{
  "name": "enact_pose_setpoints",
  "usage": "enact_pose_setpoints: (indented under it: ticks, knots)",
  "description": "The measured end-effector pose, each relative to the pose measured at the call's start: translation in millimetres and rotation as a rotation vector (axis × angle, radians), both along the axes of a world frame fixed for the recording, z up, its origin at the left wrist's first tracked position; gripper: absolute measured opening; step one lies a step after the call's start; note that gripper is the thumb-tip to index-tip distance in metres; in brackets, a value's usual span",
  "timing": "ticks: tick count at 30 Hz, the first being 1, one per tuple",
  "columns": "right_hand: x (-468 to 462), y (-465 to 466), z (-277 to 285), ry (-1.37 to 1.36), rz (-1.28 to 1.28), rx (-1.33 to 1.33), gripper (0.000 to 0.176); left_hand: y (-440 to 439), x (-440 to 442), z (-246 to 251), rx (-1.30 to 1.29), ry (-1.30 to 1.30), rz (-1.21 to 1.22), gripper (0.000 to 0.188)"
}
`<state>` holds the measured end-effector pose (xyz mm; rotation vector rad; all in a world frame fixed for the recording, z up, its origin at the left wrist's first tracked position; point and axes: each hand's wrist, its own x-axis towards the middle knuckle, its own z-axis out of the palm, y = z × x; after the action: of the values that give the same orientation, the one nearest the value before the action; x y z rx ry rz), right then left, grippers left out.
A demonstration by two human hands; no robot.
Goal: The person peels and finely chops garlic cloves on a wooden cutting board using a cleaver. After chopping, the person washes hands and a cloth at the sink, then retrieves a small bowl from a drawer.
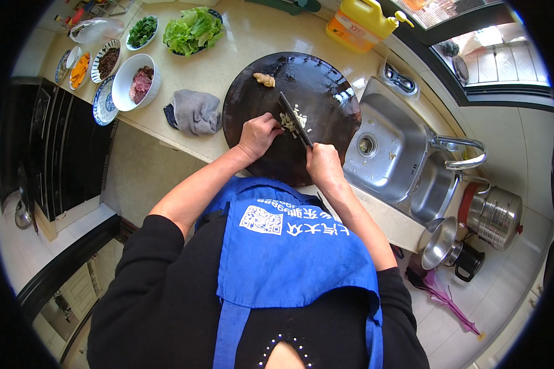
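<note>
On a round dark cutting board (323, 166) lies a small heap of pale chopped pieces, which look like garlic (287, 122). My right hand (324, 161) grips the handle of a kitchen knife (295, 118), its blade standing on edge across the heap. My left hand (260, 133) is at the heap's left side, fingertips bent down by the pieces; whether they pinch anything is hidden. A knob of ginger root (264, 80) rests near the board's upper left edge, apart from both hands.
Left of the board are a grey cloth (196, 113), a white bowl of raw meat (153, 69), a plate of lettuce (191, 32) and several small dishes. A steel sink (392, 138) adjoins the right side. A yellow pump jug (358, 25) stands behind.
</note>
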<state>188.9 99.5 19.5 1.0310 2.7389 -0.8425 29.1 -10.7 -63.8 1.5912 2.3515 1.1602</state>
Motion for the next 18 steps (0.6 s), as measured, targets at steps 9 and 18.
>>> enact_pose_setpoints:
  ticks: [9,18]
  knots:
    - [0.3,-7.5,2.1,0.0,0.065,0.0,0.022,2.4,2.0,-1.9,-0.014,0.001,0.018,0.01]
    - [7.9,-9.9,2.4,-0.03,0.085,-0.045,0.023,-3.9,0.0,0.0,0.014,0.014,0.008,0.011]
